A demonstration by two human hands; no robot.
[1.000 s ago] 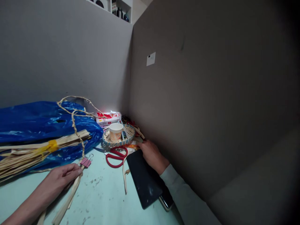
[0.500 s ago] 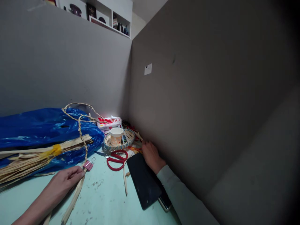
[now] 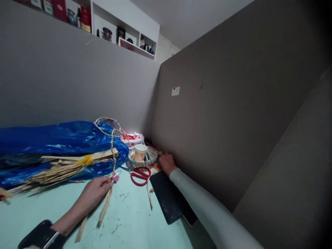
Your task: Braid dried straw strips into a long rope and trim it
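My left fingers [image 3: 106,182] pinch the straw strips [image 3: 105,205], with the pink clip [image 3: 115,178] at their two o'clock. The basket [image 3: 153,153] is at nine o'clock from my right fingers [image 3: 163,159], whose grip I cannot tell.

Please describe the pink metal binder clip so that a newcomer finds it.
On the pale green table, find the shiny blue plastic bag. Near its right end, beside the left hand, sits the pink binder clip; unlike the red-handled scissors, it grips a braided straw cord.
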